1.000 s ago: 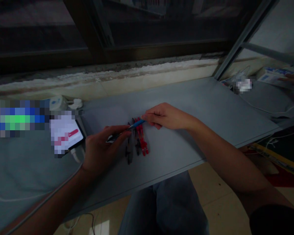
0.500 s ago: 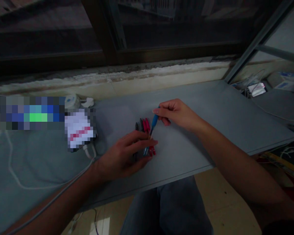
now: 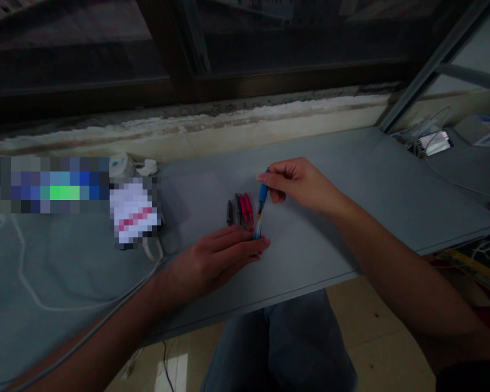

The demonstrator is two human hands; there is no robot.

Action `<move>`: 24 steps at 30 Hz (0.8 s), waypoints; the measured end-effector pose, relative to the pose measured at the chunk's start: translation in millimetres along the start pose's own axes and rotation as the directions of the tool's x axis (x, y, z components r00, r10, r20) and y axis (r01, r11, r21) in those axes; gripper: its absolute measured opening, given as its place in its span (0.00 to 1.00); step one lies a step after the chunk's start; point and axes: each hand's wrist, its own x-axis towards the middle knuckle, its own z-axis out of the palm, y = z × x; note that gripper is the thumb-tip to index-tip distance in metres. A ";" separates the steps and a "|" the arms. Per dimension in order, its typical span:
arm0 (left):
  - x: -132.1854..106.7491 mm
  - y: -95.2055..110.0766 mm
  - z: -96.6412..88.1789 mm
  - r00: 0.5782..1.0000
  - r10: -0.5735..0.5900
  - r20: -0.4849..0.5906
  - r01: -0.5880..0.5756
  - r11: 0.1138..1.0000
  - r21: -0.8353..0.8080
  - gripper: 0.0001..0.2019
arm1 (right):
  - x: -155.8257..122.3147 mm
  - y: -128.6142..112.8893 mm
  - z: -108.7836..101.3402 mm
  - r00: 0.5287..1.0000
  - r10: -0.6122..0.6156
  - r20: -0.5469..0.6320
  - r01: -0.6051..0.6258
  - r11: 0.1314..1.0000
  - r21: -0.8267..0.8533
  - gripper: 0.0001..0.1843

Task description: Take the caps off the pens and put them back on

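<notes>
My right hand [image 3: 292, 182] pinches the upper blue part of a blue pen [image 3: 263, 193] between thumb and fingers. The pen is tilted, its clear lower barrel running down to my left hand [image 3: 228, 253]. There the left fingers are closed together around the pen's low end, and part of that end is hidden behind them. Just left of the pen lie two red pens [image 3: 247, 207], with a dark pen [image 3: 238, 204] alongside. Another dark pen [image 3: 229, 212] lies slightly apart on the left. My left hand covers the lower ends of these pens.
On the grey tabletop [image 3: 318, 250], a blurred-out white box-like item [image 3: 133, 212] and cables [image 3: 44, 307] are at the left. A white round device [image 3: 120, 165] stands by the wall. A lit phone [image 3: 435, 142] lies at the far right, beyond a metal post [image 3: 416, 76].
The blue pen has moved slightly right and stands steeper. My left fingers have closed together at its lower end, moving right and uncovering more of the red and dark pens.
</notes>
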 end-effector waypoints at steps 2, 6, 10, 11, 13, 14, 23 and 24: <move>0.7 -0.4 1.5 1.000 -0.010 0.021 0.011 0.999 -0.032 0.15 | 0.3 2.0 1.4 1.000 -0.003 0.017 0.003 1.000 -0.015 0.26; -1.3 -2.6 5.7 0.995 -0.065 0.076 0.071 0.994 -0.082 0.16 | 1.7 7.3 3.7 0.999 0.003 0.054 -0.002 1.000 -0.020 0.25; -3.6 -6.1 9.3 0.985 -0.120 0.125 0.129 0.989 -0.071 0.23 | 1.5 8.5 4.9 0.996 0.018 0.087 -0.017 1.000 -0.012 0.23; -3.6 -7.1 9.8 0.987 -0.116 0.112 0.124 0.990 -0.068 0.24 | 1.2 8.4 5.3 0.995 0.015 0.100 -0.013 1.000 -0.019 0.23; -2.6 -8.7 10.2 0.993 -0.088 0.080 0.093 0.994 -0.060 0.20 | 0.7 8.4 6.3 0.992 0.008 0.126 -0.004 0.999 -0.036 0.22; -1.9 -9.3 10.1 0.995 -0.067 0.072 0.071 0.996 -0.056 0.18 | 0.6 8.4 6.9 0.991 0.008 0.136 -0.002 0.999 -0.043 0.22; 2.9 -6.0 5.9 0.997 -0.054 0.061 0.057 0.997 -0.044 0.14 | 1.2 9.7 12.0 0.985 0.029 0.172 -0.013 0.996 -0.093 0.23; 3.4 -5.2 5.5 0.997 -0.053 0.061 0.055 0.998 -0.032 0.13 | 1.5 10.6 13.0 0.984 0.031 0.175 -0.015 0.995 -0.094 0.23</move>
